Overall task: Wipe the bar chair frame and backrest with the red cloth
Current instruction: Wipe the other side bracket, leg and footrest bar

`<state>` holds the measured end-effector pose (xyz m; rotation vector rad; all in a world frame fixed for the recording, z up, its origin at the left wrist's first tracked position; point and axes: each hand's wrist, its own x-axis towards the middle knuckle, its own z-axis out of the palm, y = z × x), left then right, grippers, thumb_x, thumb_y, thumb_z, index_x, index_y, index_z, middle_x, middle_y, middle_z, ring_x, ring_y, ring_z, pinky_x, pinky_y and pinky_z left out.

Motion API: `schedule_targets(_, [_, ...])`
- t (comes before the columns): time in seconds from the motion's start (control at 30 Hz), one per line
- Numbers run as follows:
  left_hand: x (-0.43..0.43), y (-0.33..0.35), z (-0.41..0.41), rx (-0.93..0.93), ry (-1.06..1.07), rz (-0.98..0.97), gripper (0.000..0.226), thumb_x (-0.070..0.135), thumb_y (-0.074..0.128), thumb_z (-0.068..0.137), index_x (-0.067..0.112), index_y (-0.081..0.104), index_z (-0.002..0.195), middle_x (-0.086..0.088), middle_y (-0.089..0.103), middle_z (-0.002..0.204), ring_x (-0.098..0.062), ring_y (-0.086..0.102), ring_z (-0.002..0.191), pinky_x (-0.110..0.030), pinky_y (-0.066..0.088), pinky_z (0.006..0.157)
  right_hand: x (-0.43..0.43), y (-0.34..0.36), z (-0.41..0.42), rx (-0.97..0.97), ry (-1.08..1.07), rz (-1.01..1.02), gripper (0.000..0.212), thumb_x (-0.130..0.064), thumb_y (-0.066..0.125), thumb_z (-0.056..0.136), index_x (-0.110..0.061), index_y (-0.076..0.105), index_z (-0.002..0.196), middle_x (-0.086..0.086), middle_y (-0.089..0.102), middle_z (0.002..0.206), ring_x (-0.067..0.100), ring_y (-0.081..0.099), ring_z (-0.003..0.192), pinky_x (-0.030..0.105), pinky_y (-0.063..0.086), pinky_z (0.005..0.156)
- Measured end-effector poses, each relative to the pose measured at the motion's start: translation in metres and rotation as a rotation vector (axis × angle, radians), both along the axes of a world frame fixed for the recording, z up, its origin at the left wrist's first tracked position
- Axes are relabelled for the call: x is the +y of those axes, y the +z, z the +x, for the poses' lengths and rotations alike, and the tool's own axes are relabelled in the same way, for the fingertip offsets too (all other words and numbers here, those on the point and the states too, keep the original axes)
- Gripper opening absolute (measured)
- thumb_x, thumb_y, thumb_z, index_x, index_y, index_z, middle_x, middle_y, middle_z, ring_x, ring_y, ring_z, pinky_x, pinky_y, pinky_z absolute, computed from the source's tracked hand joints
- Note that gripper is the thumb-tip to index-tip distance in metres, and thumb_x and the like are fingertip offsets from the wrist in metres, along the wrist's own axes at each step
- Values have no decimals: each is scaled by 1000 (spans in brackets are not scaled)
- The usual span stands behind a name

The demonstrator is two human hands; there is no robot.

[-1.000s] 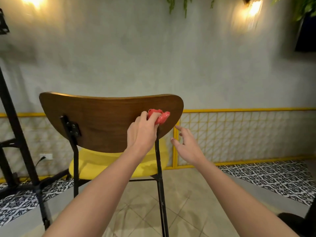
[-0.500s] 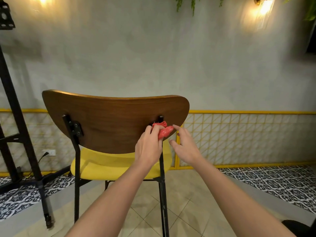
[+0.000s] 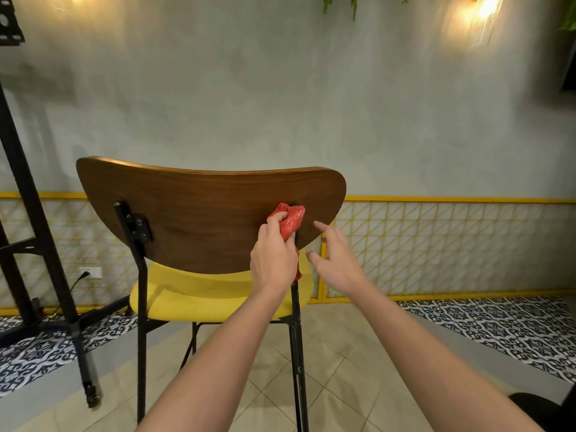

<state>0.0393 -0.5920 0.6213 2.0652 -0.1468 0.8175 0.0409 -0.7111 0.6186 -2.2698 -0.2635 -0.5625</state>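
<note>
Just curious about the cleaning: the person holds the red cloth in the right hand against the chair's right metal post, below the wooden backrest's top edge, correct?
Not quite: the head view shows the left hand holding the red cloth against the right metal post; the right hand is open and empty.

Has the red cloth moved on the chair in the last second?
Yes. The red cloth, bunched in the left hand, has slid down from near the backrest top edge to the right black upright.
</note>
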Motion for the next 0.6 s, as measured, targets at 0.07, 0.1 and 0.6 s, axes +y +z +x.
schedule_targets(0.07, [2, 2, -2, -6, 40, 100, 40, 26, 50, 96, 26, 40, 135, -2, 53, 127, -29, 57, 108, -40, 47, 83, 0, 1, -3, 4, -3, 13, 62, -18, 56, 89, -18, 30, 144, -1, 35, 145, 16, 33, 134, 37, 32, 111])
schedule_targets(0.1, [3, 2, -3, -15, 59, 167, 40, 26, 50, 96, 26, 40, 135, -2, 53, 126, -29, 58, 107, -40, 48, 81, 1, 2, -4, 2, -5, 15, 62, -17, 56, 89, -18, 29, 144, -1, 34, 145, 16, 33, 134, 37, 32, 110])
schedule_targets(0.6, [14, -14, 4, 26, 0, 207, 33, 23, 53, 94, 28, 49, 126, -1, 54, 116, -29, 58, 102, -39, 49, 81, 0, 4, -4, -8, 20, 26, 61, -20, 56, 90, -19, 29, 144, 0, 34, 146, 16, 33, 134, 34, 31, 110])
